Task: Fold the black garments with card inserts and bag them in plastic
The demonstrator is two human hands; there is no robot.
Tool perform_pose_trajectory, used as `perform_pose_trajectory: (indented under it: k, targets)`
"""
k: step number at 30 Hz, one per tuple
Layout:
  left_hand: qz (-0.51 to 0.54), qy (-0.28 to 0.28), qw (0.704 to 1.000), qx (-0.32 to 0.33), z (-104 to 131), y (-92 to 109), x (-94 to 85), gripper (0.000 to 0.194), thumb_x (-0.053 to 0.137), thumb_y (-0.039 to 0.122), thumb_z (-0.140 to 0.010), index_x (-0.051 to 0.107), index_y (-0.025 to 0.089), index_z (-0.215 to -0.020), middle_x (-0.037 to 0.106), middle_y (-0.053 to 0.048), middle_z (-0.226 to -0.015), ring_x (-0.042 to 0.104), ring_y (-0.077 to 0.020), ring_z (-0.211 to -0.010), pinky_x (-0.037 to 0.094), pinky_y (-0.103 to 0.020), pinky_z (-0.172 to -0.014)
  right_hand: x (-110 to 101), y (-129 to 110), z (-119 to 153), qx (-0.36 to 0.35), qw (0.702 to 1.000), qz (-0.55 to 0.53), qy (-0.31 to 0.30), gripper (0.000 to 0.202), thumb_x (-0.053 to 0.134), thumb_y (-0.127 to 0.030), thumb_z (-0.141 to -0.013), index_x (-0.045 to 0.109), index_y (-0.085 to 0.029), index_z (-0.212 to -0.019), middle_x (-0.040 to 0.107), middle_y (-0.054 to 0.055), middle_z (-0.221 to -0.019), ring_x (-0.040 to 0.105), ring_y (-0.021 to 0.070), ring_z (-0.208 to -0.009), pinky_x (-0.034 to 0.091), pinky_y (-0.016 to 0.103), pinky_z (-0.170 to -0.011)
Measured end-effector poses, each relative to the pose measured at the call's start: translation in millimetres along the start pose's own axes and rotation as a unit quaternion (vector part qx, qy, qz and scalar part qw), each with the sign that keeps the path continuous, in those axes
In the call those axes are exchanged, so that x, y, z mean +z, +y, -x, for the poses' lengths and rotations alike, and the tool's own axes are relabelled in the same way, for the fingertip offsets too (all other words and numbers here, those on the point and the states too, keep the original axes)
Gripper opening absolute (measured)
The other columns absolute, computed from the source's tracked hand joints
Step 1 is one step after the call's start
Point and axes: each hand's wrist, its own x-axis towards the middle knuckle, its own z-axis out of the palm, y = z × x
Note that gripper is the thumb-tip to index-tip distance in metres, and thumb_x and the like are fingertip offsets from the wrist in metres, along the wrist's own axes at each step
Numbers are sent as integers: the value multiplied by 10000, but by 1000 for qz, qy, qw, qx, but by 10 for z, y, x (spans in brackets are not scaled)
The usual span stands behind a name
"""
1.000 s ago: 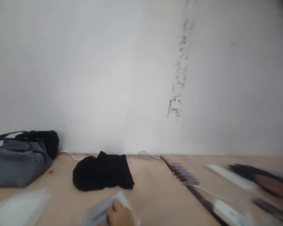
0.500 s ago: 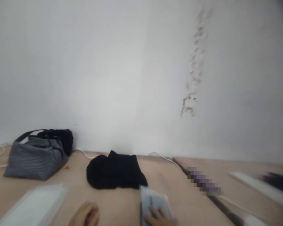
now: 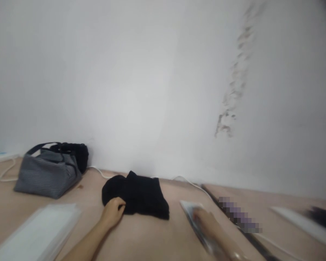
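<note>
A black piece of folded cloth (image 3: pixel 143 195) lies flat on the table near the wall. My left hand (image 3: pixel 114 211) is at its lower left edge, fingers closed in a pinch on the fabric. To the right, my right hand (image 3: pixel 205 219) is on a flat, clear-and-grey packet (image 3: pixel 191 214); it is smeared by motion, so its grip is hard to read. On the left of the table lies a stack of clear plastic sleeves (image 3: pixel 40 232).
A grey striped bag (image 3: pixel 47 174) with a black item behind it stands at the back left. White cables (image 3: pixel 192 183) run along the wall. A blurred-out purple object (image 3: pixel 239 214) lies by the dark table seam, with a white strip (image 3: pixel 304 223) farther right.
My left hand has moved up and forward to the black cloth. My right hand and the packet have shifted right, away from the cloth, and the packet is now tilted. The view has shifted slightly.
</note>
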Motion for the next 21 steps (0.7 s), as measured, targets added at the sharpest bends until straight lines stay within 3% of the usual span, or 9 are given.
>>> perform_pose_trajectory:
  k: [3, 6, 9, 12, 18, 21]
  targets:
    - [10, -2, 1000, -29, -34, -17, -42, 205, 508, 202, -763, 707, 215, -813, 719, -20, -867, 651, -178, -830, 480, -284, -785, 219, -462, -149, -58, 997, -12, 40, 298, 387, -140, -767, 653, -203, -885, 646, 61, -980, 558, 183, -942, 374, 265, -842]
    - [12, 1, 1000, -20, -41, -22, -117, 229, 486, 257, -796, 705, 216, -846, 719, -19, -896, 651, -181, -849, 480, -278, -788, 491, -906, -235, -85, 993, -18, 78, 327, 488, -294, -780, 602, -262, -1085, 585, 46, -1150, 492, 213, -1070, 309, 325, -936]
    - [4, 6, 1000, 20, -18, -4, -195, 273, 435, 289, -842, 697, 220, -811, 714, -17, -861, 647, -172, -813, 479, -260, -752, 645, -1136, -278, -78, 992, -12, 103, 277, 539, -272, -757, 657, -262, -1008, 610, 69, -1116, 503, 261, -1060, 303, 397, -928]
    - [-17, 20, 998, 65, 3, 26, -243, 313, 399, 290, -869, 667, 219, -725, 688, -13, -755, 631, -164, -730, 473, -253, -690, 633, -1162, -287, -75, 990, -5, 123, 236, 506, -200, -777, 693, -243, -914, 660, 80, -997, 562, 250, -961, 359, 382, -859]
    - [-80, 111, 980, 147, 43, 112, -355, 403, 265, 347, -928, 614, 194, -797, 621, -64, -758, 586, -205, -751, 451, -343, -707, 448, -1008, -129, -116, 978, 1, 174, 350, 376, -156, -854, 597, -250, -1109, 621, 67, -1086, 530, 213, -1021, 315, 413, -948]
    - [-104, 118, 965, 208, 266, 144, -510, 404, 282, 398, -926, 617, 224, -784, 615, -32, -709, 583, -177, -693, 454, -318, -673, 411, -827, 118, -196, 967, -23, 161, 386, 359, -110, -836, 581, -225, -1130, 636, 78, -1017, 540, 209, -994, 315, 431, -966]
